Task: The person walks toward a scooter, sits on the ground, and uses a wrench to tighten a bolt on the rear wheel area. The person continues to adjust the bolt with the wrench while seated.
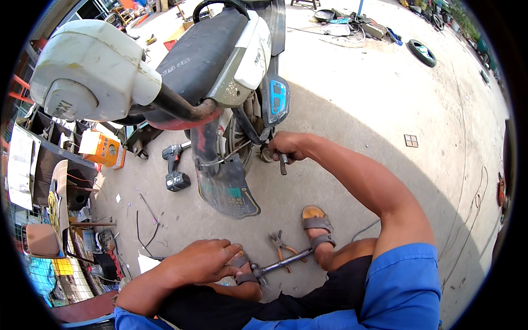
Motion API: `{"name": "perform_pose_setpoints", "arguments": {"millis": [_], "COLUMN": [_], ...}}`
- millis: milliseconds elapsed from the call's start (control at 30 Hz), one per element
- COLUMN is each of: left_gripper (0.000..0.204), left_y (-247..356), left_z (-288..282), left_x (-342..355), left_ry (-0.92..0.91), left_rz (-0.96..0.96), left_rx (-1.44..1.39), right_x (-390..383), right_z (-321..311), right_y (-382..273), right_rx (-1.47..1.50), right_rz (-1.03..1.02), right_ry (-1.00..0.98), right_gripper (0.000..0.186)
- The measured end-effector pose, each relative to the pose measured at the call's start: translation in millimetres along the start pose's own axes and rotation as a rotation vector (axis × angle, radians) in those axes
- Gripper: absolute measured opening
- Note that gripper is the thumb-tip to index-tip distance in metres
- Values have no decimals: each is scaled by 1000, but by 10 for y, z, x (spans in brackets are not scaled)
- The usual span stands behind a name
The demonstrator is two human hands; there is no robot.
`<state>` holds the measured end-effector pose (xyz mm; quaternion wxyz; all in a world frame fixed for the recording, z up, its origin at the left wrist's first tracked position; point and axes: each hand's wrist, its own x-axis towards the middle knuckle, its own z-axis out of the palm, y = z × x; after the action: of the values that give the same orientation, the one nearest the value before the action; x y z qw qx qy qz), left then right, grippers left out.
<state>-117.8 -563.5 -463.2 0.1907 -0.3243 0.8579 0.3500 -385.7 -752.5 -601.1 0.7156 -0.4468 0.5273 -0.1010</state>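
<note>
In front of me stands an electric scooter [192, 60] with a dark seat, pale side panels and a white rear box [85, 66]. My right hand [288, 146] reaches to the right side of its rear wheel [237, 135], by the axle. Its fingers are wrapped round a metal hand tool, whose flat end [283, 165] sticks out below them; the working end is hidden. My left hand [212, 261] lies over my left knee, fingers stretched out and holding nothing. Below the wheel hangs a dark mudflap [225, 190].
A cordless drill [175, 168] stands left of the mudflap. Orange-handled pliers [281, 250] and a hammer [283, 265] lie between my sandalled feet. An orange-and-white box [103, 148] and cluttered shelving are at left. A tyre [422, 53] lies far right.
</note>
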Motion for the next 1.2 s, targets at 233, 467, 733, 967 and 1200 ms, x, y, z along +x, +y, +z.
{"name": "perform_pose_setpoints", "arguments": {"millis": [233, 467, 733, 967, 1200], "left_gripper": [49, 53, 46, 37, 49], "left_y": [-7, 6, 118, 150, 362], "left_z": [-9, -6, -272, -920, -2121], "left_x": [3, 0, -74, -463, -806], "left_ry": [-2, 21, 721, 1721, 1780], "left_rz": [-5, -51, 37, 226, 129], "left_rx": [-18, 1, -75, 301, 576], "right_x": [313, 988, 445, 140, 35], "right_z": [326, 159, -102, -56, -102], "right_y": [517, 903, 631, 258, 106], "right_rx": [-199, -755, -1115, -114, 34], "right_rz": [9, 49, -362, -78, -18], "right_ry": [145, 150, -41, 85, 97], "right_gripper": [17, 20, 19, 15, 17]}}
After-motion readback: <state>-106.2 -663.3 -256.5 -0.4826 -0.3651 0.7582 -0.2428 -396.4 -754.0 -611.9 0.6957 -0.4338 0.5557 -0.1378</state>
